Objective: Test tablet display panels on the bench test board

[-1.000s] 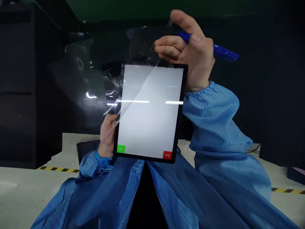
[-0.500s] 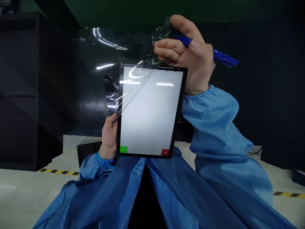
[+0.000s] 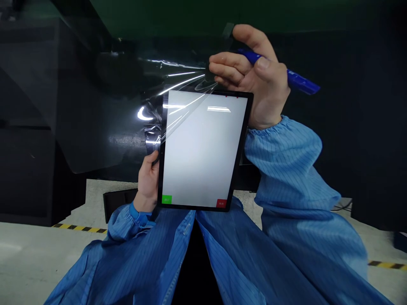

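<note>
My left hand (image 3: 146,182) is closed on the left edge of a black-framed tablet (image 3: 199,148). Its lit white screen carries a green box at bottom left and a red one at bottom right. Over the top left corner of the screen stretches a clear protective film (image 3: 178,87), drawn into creases toward my right hand (image 3: 260,76). That hand, just above the tablet's upper right corner, grips the film's edge near the fingertips. A blue marker (image 3: 302,82) also sits across this hand, held under the thumb. The fingers of my left hand behind the tablet are hidden.
Dark surfaces lie behind the tablet, with a green band (image 3: 197,17) along the top. A black box-like cabinet (image 3: 28,127) stands at left. Yellow-black tape (image 3: 79,228) marks the pale floor.
The film has lifted farther off the screen's upper left and is bunched into tighter creases. My right hand and the tablet have shifted slightly right in view.
</note>
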A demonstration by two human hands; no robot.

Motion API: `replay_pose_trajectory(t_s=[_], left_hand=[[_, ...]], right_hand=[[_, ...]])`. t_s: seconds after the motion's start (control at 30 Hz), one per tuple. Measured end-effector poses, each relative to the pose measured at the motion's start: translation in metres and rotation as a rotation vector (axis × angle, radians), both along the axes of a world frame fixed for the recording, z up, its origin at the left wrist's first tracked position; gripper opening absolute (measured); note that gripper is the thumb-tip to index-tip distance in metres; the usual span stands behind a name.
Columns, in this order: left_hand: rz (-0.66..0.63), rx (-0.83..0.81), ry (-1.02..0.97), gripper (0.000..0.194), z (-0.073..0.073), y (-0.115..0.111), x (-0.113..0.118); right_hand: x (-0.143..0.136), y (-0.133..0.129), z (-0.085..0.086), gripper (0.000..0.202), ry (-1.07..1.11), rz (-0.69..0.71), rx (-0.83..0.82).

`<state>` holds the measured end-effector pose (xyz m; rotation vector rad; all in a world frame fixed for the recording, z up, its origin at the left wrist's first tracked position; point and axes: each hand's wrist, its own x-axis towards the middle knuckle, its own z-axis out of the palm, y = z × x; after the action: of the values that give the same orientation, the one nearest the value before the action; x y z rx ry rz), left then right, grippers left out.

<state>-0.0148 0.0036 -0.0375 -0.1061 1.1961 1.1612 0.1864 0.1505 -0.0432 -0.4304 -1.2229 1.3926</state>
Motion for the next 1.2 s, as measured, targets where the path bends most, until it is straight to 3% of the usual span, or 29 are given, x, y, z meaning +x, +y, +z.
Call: replay_pose_trajectory(t_s=[0.17,0.37,0.77,0.9,1.0,1.2], left_hand=[[0.056,-0.055,-0.015,0.034,0.004,0.002,0.003],[-0.002,-0.074,-0.075,0.041,0.002,0.001,0.000],[-0.098,0.016,-0.045,0.034,-0.009,-0.007,-0.007],[-0.111,0.034,-0.032,0.014,-0.019,-0.013,-0.012],[-0.115,0.027,-0.023,0.001,-0.023,-0.014,-0.014],[-0.122,0.001,0.044,0.018,-0.012,-0.009,-0.009]], right_hand=[[-0.001,0.000,0.001,0.048,-0.018,-0.015,-0.021],[-0.005,-0.004,0.006,0.047,-0.060,-0.064,-0.075],[-0.007,-0.009,0.010,0.043,-0.069,-0.084,-0.086],[-0.002,-0.002,0.009,0.035,-0.142,-0.036,0.022],[0.002,0.004,0.020,0.028,-0.272,0.009,0.172],[-0.005,0.005,0.061,0.038,-0.412,0.006,0.313]])
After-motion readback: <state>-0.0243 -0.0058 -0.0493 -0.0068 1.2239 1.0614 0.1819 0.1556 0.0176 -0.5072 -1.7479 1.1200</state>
